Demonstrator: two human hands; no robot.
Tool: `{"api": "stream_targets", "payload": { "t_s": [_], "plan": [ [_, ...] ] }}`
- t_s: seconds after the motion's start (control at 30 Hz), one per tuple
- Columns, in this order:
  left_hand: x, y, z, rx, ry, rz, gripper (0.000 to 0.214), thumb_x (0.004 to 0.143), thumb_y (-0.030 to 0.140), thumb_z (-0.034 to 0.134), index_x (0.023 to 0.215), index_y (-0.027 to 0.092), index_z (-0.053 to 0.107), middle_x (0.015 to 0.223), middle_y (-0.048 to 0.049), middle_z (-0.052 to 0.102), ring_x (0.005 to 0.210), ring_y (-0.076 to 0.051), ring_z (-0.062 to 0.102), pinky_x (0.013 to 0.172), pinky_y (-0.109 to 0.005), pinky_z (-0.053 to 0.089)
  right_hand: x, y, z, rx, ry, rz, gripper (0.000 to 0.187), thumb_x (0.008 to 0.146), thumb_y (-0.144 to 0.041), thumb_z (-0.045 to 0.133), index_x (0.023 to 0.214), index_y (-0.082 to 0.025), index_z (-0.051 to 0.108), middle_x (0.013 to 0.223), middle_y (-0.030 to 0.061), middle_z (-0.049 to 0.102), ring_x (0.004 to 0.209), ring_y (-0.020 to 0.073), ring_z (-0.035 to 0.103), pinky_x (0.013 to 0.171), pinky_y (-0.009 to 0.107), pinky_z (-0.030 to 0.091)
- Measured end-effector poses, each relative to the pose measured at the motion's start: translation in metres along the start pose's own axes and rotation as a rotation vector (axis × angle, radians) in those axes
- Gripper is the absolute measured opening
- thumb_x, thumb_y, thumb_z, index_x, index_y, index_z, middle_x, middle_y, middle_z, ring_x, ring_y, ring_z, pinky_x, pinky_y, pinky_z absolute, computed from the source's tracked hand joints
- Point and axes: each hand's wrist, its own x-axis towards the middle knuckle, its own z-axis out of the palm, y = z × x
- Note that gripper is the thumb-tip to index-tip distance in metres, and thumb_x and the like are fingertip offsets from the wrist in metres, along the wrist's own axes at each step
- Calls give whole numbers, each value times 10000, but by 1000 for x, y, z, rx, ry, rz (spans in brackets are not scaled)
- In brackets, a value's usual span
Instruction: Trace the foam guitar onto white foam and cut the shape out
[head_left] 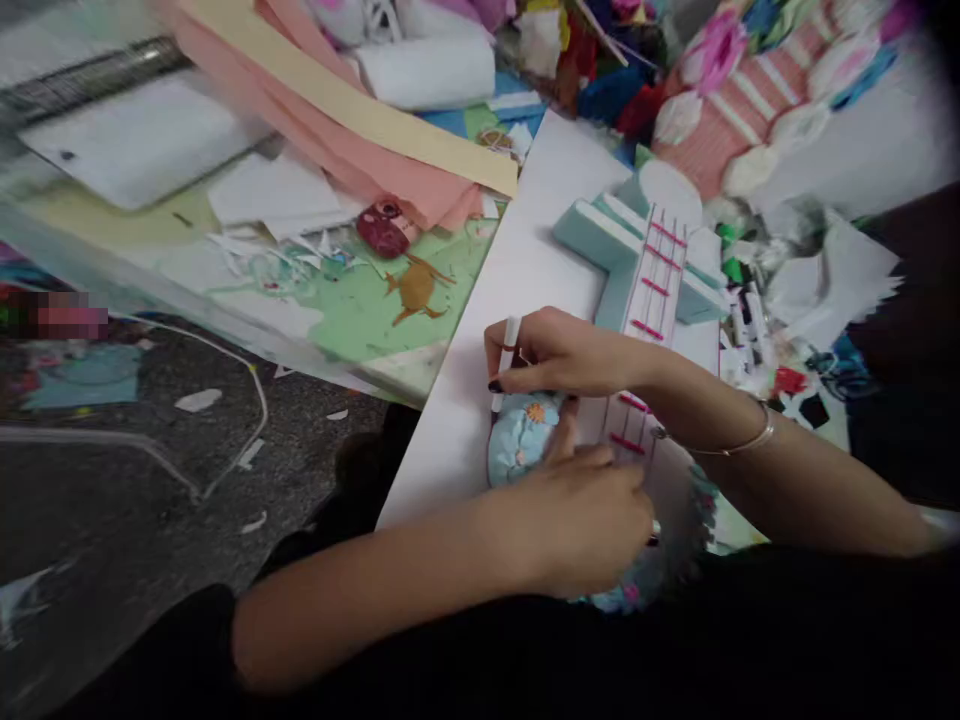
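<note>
Head view gives me the right hand (551, 350) pinching a white pen (511, 345), its lower end down at the rim of the light-blue decorated piece (517, 440). That piece lies on the white board (454, 435), near the board's left edge. The left hand (581, 520) reaches over it, one finger stretched onto its surface; blur hides whether the other fingers grip anything, so I cannot tell. I judge the step in hand to be drawing along the piece's outline; the next move calls for holding it firm while the pen follows the curve. Left of the pen I have only a narrow strip of bare board, and its lower corner seems to jut past the table (352, 330). More open board lies beside the blue cross-shaped part (592, 238); rightward, paper scraps (814, 270) crowd me.
</note>
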Motion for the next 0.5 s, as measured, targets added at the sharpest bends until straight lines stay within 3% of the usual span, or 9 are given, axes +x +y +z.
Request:
{"api": "stream_targets", "payload": {
  "t_s": [0.2, 0.37, 0.5],
  "plan": [
    [1, 3, -9, -10, -51, 13, 229, 828, 111, 462, 905, 119, 676, 938, -71, 608, 945, -283, 556, 959, -612, 340, 0, 3, -6, -6, 3, 6, 35, 778, -157, 584, 757, -134, 568, 555, -74, 427, 539, 59, 361, 547, 230, 251],
    [2, 1, -3, 40, 23, 42, 159, 798, 130, 527, 841, 132, 680, 864, -55, 602, 870, -259, 563, 927, -585, 373, -1, 11, -10, 15, 56, 35, 56, 784, -155, 577, 737, -139, 554, 533, -76, 421, 533, 62, 359, 545, 235, 251],
    [1, 0, -3, 54, 23, 37, 157, 793, 156, 540, 838, 162, 691, 852, -49, 599, 855, -264, 565, 923, -626, 351, -1, 19, -13, 47, 52, 27, 64, 797, -175, 581, 749, -139, 560, 551, -69, 447, 542, 62, 378, 546, 235, 264]
  ]
}}
